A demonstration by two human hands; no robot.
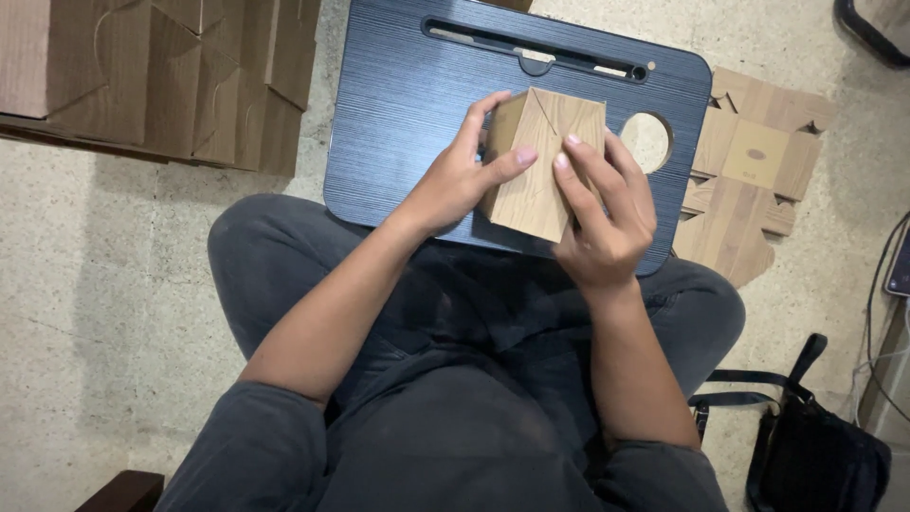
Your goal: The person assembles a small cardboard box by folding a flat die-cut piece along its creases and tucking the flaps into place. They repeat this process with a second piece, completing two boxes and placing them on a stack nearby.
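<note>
Head view: both hands clamp a wood-print box (540,166) over a dark lap tray (398,104). The left hand (453,180) hides its left face; the right hand (607,213) covers its right edge. Flat blanks (749,180) lie partly under the tray's right side.

The box (542,161) I hold is a small folded carton printed in a pale wood grain, light tan with fine straight streaks; it is assembled into a block shape, its flaps closed; diagonal seams cross the upper face where the flaps meet, running to a point near the middle; it sits tilted, one corner edge turned toward me, so I see the top face and two side faces; it is lifted just above the dark blue surface (398,114), over its middle, in front of my lap.
</note>
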